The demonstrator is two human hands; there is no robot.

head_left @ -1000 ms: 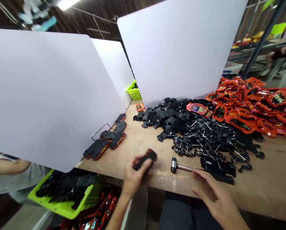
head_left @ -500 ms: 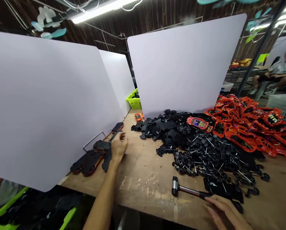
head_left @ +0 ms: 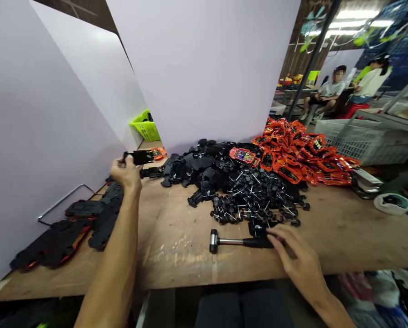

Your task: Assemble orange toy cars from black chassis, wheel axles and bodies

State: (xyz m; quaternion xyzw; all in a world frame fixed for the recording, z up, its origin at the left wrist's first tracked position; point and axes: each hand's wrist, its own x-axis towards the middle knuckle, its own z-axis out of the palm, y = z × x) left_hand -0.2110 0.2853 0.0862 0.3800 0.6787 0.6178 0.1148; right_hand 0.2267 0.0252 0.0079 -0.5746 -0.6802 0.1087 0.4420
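Black toy chassis [head_left: 141, 157] pinched between left fingers [head_left: 119, 163]

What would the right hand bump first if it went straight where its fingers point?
The right hand is at the black grip of the steel-shafted hammer, so probably the flat black plastic piece just past it, then the heap of black wheels on metal axles. Depth is hard to judge.

Mallet [head_left: 238, 242] beside heaped black wheels [head_left: 248, 196]
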